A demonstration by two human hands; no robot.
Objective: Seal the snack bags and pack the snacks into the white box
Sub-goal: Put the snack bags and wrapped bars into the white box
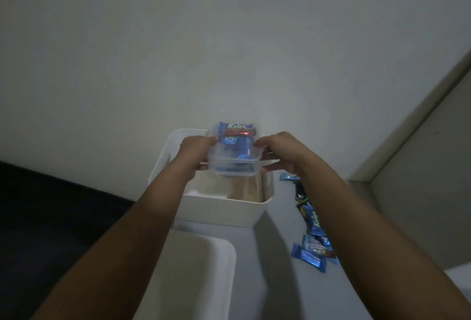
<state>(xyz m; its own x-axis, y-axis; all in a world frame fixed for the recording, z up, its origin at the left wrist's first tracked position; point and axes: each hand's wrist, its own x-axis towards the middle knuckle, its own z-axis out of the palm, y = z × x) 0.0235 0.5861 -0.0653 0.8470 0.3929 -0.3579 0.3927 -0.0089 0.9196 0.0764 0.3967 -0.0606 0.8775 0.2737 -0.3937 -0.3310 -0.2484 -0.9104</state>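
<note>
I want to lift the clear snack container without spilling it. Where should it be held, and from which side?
Hold the clear container by its two short side walls, one hand from each side, as the left hand and right hand do: it is open-topped and piled high.

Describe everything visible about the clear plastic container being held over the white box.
The clear plastic container is a small, see-through tub with rounded corners and a thin rim. Its lid appears tipped up at the back, though that is faint. Inside lie blue wrapped snacks, one reading "Kelpa", and a red one. It is held in the air, tilted, above the open white box. The left hand grips its left side and the right hand its right side, fingers curled round the edges.
</note>
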